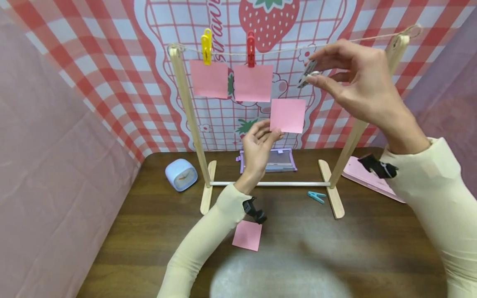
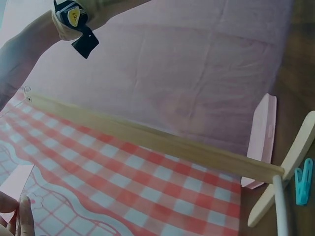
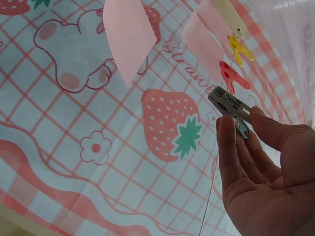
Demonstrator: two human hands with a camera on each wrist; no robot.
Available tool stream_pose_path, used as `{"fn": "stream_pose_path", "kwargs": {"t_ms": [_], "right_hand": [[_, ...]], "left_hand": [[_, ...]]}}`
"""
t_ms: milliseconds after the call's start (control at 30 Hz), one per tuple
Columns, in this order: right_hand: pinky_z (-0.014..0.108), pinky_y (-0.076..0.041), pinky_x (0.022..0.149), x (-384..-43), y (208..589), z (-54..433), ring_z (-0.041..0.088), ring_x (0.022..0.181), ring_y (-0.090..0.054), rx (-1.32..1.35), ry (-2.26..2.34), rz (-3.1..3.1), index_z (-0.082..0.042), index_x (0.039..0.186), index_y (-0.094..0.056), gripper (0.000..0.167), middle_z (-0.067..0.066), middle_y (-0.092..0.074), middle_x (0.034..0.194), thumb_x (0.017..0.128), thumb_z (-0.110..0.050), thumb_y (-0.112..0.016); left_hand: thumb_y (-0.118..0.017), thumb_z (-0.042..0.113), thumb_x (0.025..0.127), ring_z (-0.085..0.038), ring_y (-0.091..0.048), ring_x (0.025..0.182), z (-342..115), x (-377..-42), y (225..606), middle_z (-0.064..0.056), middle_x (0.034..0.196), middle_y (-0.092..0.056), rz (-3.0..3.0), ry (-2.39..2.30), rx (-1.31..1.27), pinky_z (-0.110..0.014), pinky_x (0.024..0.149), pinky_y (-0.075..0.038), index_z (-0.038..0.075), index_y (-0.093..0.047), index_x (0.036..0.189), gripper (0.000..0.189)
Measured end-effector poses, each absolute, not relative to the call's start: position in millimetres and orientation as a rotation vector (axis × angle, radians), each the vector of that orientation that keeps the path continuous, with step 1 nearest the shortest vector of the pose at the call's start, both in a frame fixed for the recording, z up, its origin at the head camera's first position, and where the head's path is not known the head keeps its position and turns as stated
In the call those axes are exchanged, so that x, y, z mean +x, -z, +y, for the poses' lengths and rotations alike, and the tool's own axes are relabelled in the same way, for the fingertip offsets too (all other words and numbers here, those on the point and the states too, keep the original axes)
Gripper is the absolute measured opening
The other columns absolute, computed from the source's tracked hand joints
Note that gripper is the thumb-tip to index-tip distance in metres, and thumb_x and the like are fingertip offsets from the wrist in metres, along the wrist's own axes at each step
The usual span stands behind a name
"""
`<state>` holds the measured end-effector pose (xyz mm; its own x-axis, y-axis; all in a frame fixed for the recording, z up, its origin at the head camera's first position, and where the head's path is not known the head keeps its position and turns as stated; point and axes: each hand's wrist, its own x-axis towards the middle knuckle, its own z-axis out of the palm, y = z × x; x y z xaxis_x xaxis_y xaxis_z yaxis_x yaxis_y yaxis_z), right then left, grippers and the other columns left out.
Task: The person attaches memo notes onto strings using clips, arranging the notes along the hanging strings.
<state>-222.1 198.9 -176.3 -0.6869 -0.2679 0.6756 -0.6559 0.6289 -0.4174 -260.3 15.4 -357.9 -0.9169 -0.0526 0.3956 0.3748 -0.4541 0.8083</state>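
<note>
My left hand [image 1: 257,145] pinches a pink sticky note [image 1: 287,116] by its lower left corner, below the string [image 1: 285,51]. Between the thumb and fingers of my right hand [image 1: 363,82] is a grey clothespin [image 1: 307,74], up near the string and apart from the note. The right wrist view shows that grey clothespin [image 3: 229,109] closely. Farther left, a yellow clothespin [image 1: 206,46] and a red clothespin [image 1: 251,49] hold two pink notes, one left [image 1: 209,80] and one right [image 1: 253,85], on the string.
A wooden frame [image 1: 188,107] carries the string over the brown table [image 1: 149,231]. On the table are a blue clock [image 1: 181,175], a purple mesh pouch [image 1: 278,160], a blue clothespin [image 1: 316,196], a pink case [image 1: 367,180] and another pink note [image 1: 247,236].
</note>
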Motion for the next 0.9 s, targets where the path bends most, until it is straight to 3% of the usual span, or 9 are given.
{"fn": "stream_pose_path", "kwargs": {"t_ms": [200,467,600,733,800,900], "right_hand": [[0.005,-0.055,0.088,-226,167,195,-0.01,0.099,-0.067,0.726,-0.891,-2.214,-0.005,0.127,-0.07,0.033,0.006,-0.077,0.116,0.095,-0.011,-0.076],[0.01,-0.055,0.092,-233,149,190,-0.004,0.097,-0.067,0.741,-0.902,-2.144,-0.006,0.123,-0.073,0.029,-0.023,-0.068,0.104,0.097,-0.016,-0.075],[0.011,-0.053,0.09,-238,140,187,-0.003,0.094,-0.066,0.729,-0.923,-2.118,-0.006,0.119,-0.075,0.025,-0.026,-0.066,0.1,0.097,-0.017,-0.074],[0.012,-0.053,0.088,-244,133,186,-0.001,0.093,-0.067,0.707,-0.982,-2.1,-0.007,0.117,-0.076,0.022,-0.024,-0.068,0.099,0.098,-0.016,-0.072],[0.012,-0.055,0.091,-247,130,186,-0.001,0.092,-0.068,0.701,-0.996,-2.1,-0.007,0.118,-0.075,0.021,-0.023,-0.068,0.099,0.099,-0.016,-0.071],[0.012,-0.055,0.09,-249,128,186,-0.001,0.091,-0.068,0.695,-1.004,-2.103,-0.009,0.118,-0.075,0.021,-0.023,-0.068,0.098,0.1,-0.017,-0.071]], "left_hand": [[-0.069,-0.007,0.094,-0.011,-0.074,0.082,19,-262,347,-0.012,0.102,-0.071,-1.479,2.435,-0.486,-0.029,0.085,-0.066,-0.014,-0.057,0.129,0.037],[-0.069,-0.006,0.095,-0.011,-0.073,0.083,24,-266,332,-0.003,0.098,-0.07,-1.431,2.443,-0.544,-0.027,0.085,-0.065,-0.015,-0.058,0.126,0.034],[-0.067,-0.008,0.095,-0.012,-0.073,0.082,26,-267,325,-0.001,0.095,-0.07,-1.385,2.469,-0.545,-0.047,0.094,-0.064,-0.015,-0.058,0.124,0.031],[-0.066,-0.009,0.095,-0.012,-0.072,0.082,26,-269,319,0.001,0.095,-0.07,-1.361,2.486,-0.549,-0.065,0.102,-0.053,-0.015,-0.058,0.124,0.031],[-0.067,-0.008,0.095,-0.011,-0.072,0.082,26,-269,316,0.002,0.095,-0.071,-1.369,2.483,-0.547,-0.063,0.102,-0.054,-0.015,-0.059,0.125,0.031],[-0.067,-0.008,0.095,-0.01,-0.072,0.082,26,-270,314,0.002,0.096,-0.071,-1.379,2.487,-0.549,-0.046,0.096,-0.063,-0.014,-0.059,0.125,0.031]]}}
